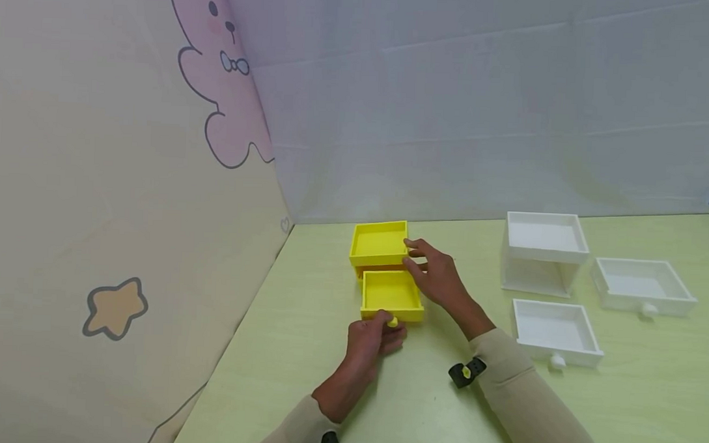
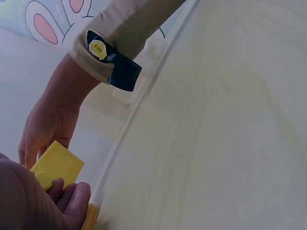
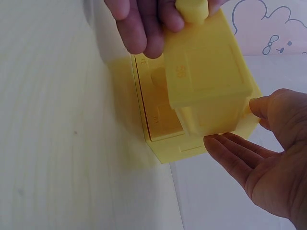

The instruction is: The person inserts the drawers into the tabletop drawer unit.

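A yellow drawer [image 1: 390,291] juts toward me from the front of a yellow cabinet [image 1: 380,239] with a tray-like top. How far its back end sits inside the cabinet is hidden. My left hand [image 1: 366,342] pinches the drawer's round knob [image 3: 192,9] between thumb and fingers. At the cabinet's right front corner, my right hand [image 1: 437,273] grips the cabinet, thumb and fingers spread about its edge and side. Below the drawer, a shut lower drawer front [image 3: 158,103] shows in the right wrist view. The left wrist view catches the yellow drawer front [image 2: 60,163] beside my left fingers.
To the right stands a white cabinet [image 1: 545,254] with an open front compartment. Two white drawers with round knobs lie loose near it, a front drawer [image 1: 556,329] and a right drawer [image 1: 642,284]. A printed cloth wall [image 1: 172,228] borders the table [image 1: 305,285] on the left.
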`<state>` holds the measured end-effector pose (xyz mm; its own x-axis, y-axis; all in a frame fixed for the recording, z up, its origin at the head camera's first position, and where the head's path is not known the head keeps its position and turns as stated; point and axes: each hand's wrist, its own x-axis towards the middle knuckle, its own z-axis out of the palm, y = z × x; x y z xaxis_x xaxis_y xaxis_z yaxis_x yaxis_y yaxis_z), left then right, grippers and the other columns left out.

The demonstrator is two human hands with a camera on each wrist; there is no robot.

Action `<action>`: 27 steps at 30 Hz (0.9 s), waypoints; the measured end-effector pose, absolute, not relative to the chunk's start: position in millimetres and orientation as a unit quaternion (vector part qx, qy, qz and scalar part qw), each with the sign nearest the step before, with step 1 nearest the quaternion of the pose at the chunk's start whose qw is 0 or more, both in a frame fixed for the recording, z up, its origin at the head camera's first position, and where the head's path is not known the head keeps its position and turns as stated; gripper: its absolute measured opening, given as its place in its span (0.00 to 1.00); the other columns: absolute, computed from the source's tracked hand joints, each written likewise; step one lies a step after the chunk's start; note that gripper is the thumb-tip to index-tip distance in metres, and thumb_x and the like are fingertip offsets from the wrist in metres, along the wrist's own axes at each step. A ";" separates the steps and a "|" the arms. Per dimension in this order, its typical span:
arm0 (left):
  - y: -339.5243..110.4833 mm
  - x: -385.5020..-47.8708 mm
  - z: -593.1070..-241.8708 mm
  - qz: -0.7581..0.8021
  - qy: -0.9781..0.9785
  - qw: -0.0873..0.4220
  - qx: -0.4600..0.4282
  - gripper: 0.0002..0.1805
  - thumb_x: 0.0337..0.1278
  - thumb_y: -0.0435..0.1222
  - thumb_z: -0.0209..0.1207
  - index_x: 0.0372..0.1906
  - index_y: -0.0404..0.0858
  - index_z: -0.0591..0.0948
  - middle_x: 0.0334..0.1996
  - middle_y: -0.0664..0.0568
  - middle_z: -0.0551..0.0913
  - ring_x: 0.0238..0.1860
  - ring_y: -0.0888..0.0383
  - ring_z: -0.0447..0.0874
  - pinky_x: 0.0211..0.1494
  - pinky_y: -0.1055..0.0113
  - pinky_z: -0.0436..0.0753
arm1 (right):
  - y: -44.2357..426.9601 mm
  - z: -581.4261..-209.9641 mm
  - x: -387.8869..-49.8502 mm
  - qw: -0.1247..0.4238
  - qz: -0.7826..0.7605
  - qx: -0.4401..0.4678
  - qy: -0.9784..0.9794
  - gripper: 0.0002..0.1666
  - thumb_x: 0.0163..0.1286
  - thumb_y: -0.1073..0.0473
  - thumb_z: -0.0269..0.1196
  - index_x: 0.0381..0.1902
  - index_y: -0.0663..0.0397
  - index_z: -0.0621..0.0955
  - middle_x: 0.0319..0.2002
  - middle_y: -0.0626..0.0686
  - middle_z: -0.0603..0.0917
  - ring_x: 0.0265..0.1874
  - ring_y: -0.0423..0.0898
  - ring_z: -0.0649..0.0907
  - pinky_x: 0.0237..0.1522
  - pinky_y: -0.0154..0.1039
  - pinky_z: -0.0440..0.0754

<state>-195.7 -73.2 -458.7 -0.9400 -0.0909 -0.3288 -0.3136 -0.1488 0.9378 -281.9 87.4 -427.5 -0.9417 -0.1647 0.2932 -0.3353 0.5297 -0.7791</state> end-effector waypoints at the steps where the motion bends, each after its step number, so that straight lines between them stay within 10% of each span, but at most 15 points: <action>1: -73.2 -195.7 -458.7 0.742 0.647 0.075 -0.156 0.19 0.58 0.38 0.57 0.43 0.24 0.82 0.38 0.36 0.88 0.40 0.46 0.90 0.41 0.58 0.86 | 87.3 -427.4 -281.7 0.091 0.463 0.144 -0.870 0.25 0.76 0.56 0.58 0.68 0.51 0.71 0.60 0.64 0.79 0.47 0.61 0.86 0.48 0.55 0.83; 27: -82.1 -205.6 -458.0 0.738 0.657 0.030 -0.153 0.17 0.56 0.39 0.57 0.34 0.25 0.84 0.31 0.39 0.88 0.35 0.47 0.90 0.38 0.60 0.86 | 87.1 -427.4 -281.4 0.093 0.461 0.144 -0.871 0.25 0.76 0.57 0.58 0.69 0.51 0.71 0.60 0.63 0.79 0.47 0.61 0.86 0.48 0.55 0.83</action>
